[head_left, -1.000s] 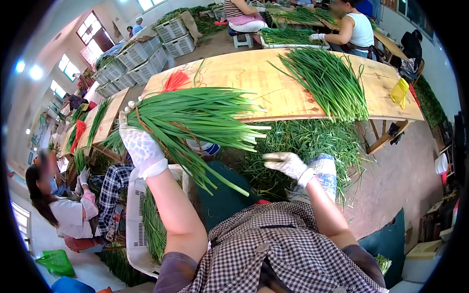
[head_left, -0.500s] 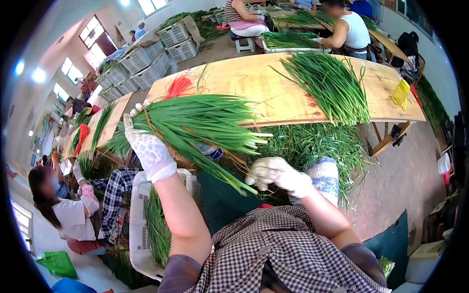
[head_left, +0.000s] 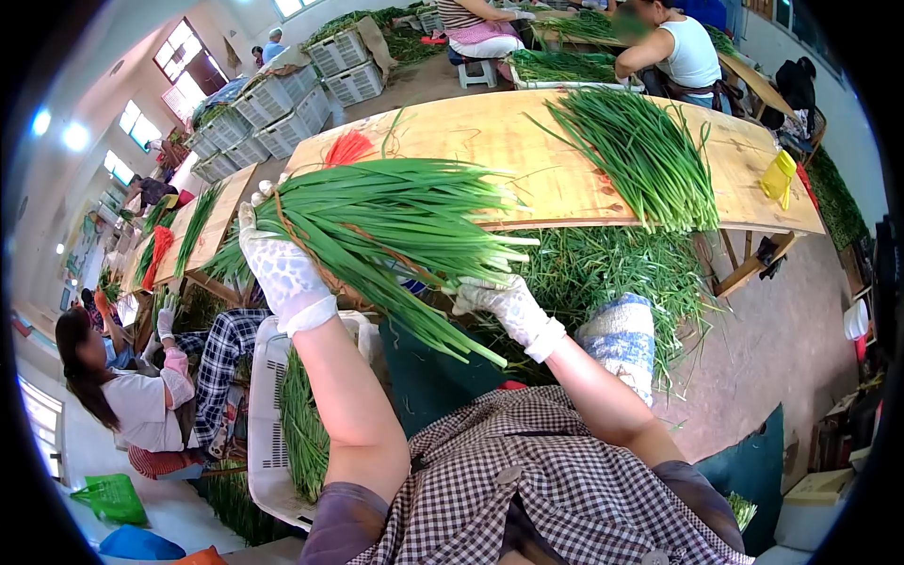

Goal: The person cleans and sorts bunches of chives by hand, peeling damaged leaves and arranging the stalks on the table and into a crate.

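Observation:
A bundle of garlic chives (head_left: 377,202) rests across my left hand (head_left: 284,273), its white stem ends pointing right. My left hand, in a spotted white glove, is closed round the leafy part, with its fingertips showing over the far side. A thin brown strip (head_left: 400,250) runs along the bundle toward the stems. At the strip's lower end, my gloved right hand (head_left: 504,309) has its fingers curled together, just under the stem ends. Its fingertips appear pinched on the strip, partly hidden by the chives. Several lower stems hang apart from the bundle.
A second pile of chives (head_left: 640,160) lies on the wooden table (head_left: 452,141), with red ties (head_left: 348,148) and a yellow object (head_left: 778,179). Loose leaves (head_left: 612,264) heap below the table. A white crate (head_left: 268,424) stands at my left. Other people sit nearby.
My right hand has moved up and left, closer to the bundle's stems. The bundle has risen slightly, and its loose lower stems have shifted. My left hand keeps its hold.

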Tool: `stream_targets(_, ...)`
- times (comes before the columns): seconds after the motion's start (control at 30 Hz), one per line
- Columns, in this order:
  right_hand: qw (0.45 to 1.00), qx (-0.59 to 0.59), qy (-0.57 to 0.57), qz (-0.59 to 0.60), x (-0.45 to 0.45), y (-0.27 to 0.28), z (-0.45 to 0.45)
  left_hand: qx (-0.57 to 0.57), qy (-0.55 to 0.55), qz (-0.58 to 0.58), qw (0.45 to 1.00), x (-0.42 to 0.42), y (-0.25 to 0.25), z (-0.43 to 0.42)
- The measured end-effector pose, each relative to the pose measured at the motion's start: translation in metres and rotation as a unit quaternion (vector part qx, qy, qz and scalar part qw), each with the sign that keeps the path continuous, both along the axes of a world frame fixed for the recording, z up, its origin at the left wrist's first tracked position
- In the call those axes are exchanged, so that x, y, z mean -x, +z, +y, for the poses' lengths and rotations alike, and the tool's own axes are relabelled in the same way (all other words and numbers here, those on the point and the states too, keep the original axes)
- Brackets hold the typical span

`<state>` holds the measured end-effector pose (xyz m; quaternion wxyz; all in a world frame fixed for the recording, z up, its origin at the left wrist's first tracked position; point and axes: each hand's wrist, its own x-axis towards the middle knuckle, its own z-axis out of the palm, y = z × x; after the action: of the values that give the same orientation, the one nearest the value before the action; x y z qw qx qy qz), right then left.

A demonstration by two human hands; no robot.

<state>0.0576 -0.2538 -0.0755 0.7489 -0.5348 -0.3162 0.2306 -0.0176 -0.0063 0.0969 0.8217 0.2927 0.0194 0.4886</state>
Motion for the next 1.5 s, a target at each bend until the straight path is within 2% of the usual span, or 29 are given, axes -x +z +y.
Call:
stream_targets(0.07,0.968,-0.049,0.116,0.219,0.011,0.012,-0.014,-0.011,-0.035,0.009,0.999,0.002,-0.001,0.003)
stream_targets(0.2,0.974,-0.057,0.075,0.208,0.010,0.002,-0.032,-0.041,-0.039,-0.028,0.998,0.003,0.005,-0.020)
stream_targets(0.23,0.968,-0.097,0.087,0.214,0.008,0.002,-0.041,-0.072,-0.105,-0.073,0.989,0.004,0.001,-0.017)
stream_targets(0.27,0.968,-0.083,0.103,0.211,0.001,-0.003,-0.052,-0.073,-0.105,-0.076,0.989,0.006,-0.001,-0.015)
stream_targets(0.3,0.974,-0.053,0.097,0.200,-0.010,-0.013,-0.062,-0.064,-0.028,-0.005,0.998,0.010,0.003,-0.022)
stream_targets(0.33,0.978,-0.024,0.089,0.189,-0.024,-0.032,-0.072,-0.055,0.049,0.065,0.995,0.015,0.008,-0.030)
stream_targets(0.4,0.975,0.038,-0.043,0.216,-0.084,-0.145,-0.101,-0.033,-0.045,0.082,0.995,0.026,0.011,-0.021)
stream_targets(0.47,0.943,0.316,-0.099,0.015,-0.078,-0.098,-0.120,0.006,-0.079,-0.060,0.995,0.023,0.008,-0.012)
stream_targets(0.5,0.974,0.188,-0.120,0.032,-0.071,-0.076,-0.113,0.007,-0.081,-0.061,0.995,0.022,0.009,-0.013)
stream_targets(0.57,0.987,0.068,-0.131,0.063,-0.042,0.009,-0.089,0.009,-0.052,-0.032,0.998,0.022,0.009,-0.018)
stream_targets(0.67,0.988,-0.044,-0.128,0.070,-0.029,0.046,-0.062,0.030,-0.105,-0.010,0.994,0.019,0.003,-0.018)
stream_targets(0.73,0.990,-0.057,-0.084,0.094,-0.045,0.044,-0.046,0.061,-0.128,-0.045,0.989,0.016,0.000,-0.019)
stream_targets(0.8,0.988,-0.020,-0.134,0.077,-0.050,0.038,-0.044,0.029,-0.126,-0.077,0.989,0.015,-0.002,-0.018)
stream_targets(0.83,0.970,0.111,-0.208,-0.056,-0.052,0.034,-0.049,0.052,-0.106,-0.071,0.991,0.017,0.002,-0.021)
stream_targets(0.87,0.913,0.237,-0.274,-0.187,-0.053,0.030,-0.052,0.052,-0.102,-0.071,0.991,0.017,0.004,-0.021)
stream_targets(0.9,0.930,0.186,-0.279,-0.149,-0.042,0.045,-0.056,0.026,-0.104,-0.083,0.991,0.017,0.005,-0.020)
stream_targets(0.93,0.933,0.053,-0.321,-0.152,-0.053,0.028,-0.055,0.002,-0.104,-0.093,0.990,0.018,0.008,-0.023)
stream_targets(0.97,0.849,0.226,-0.401,-0.258,-0.060,0.016,-0.077,0.001,-0.075,-0.083,0.994,0.020,0.013,-0.028)
stream_targets(1.03,0.774,0.386,-0.454,-0.214,-0.076,0.006,-0.111,-0.019,-0.065,-0.098,0.993,0.025,0.014,-0.019)
stream_targets(1.07,0.708,0.517,-0.414,-0.245,-0.097,-0.022,-0.133,-0.039,-0.059,-0.111,0.991,0.029,0.014,-0.016)
stream_targets(1.13,0.634,0.705,-0.207,-0.243,-0.089,-0.019,-0.139,-0.037,-0.068,-0.119,0.990,0.029,0.016,-0.023)
stream_targets(1.17,0.730,0.576,-0.232,-0.284,-0.081,-0.030,-0.129,-0.025,-0.041,-0.100,0.994,0.027,0.018,-0.030)
stream_targets(1.23,0.911,0.304,-0.202,-0.191,-0.048,-0.008,-0.078,-0.005,-0.034,-0.071,0.997,0.023,0.015,-0.041)
stream_targets(1.27,0.970,0.182,-0.140,-0.084,-0.040,-0.009,-0.055,0.001,0.023,-0.036,0.999,0.018,0.013,-0.045)
stream_targets(1.33,0.984,0.026,-0.012,0.177,-0.036,0.000,-0.030,0.047,-0.040,-0.060,0.996,0.009,0.000,-0.026)
stream_targets(1.37,0.974,-0.017,-0.033,0.223,-0.036,0.009,-0.030,0.055,-0.028,-0.083,0.995,0.007,-0.004,-0.022)
stream_targets(1.4,0.948,-0.149,-0.032,0.280,-0.043,0.003,-0.036,0.054,-0.021,-0.085,0.995,0.008,-0.007,-0.013)
stream_targets(1.47,0.937,-0.255,-0.018,0.240,-0.060,-0.004,-0.064,-0.085,0.000,-0.129,0.988,0.011,-0.014,0.007)
stream_targets(1.5,0.941,-0.212,-0.085,0.250,-0.074,-0.008,-0.080,-0.056,0.119,-0.061,0.989,0.012,0.002,-0.015)
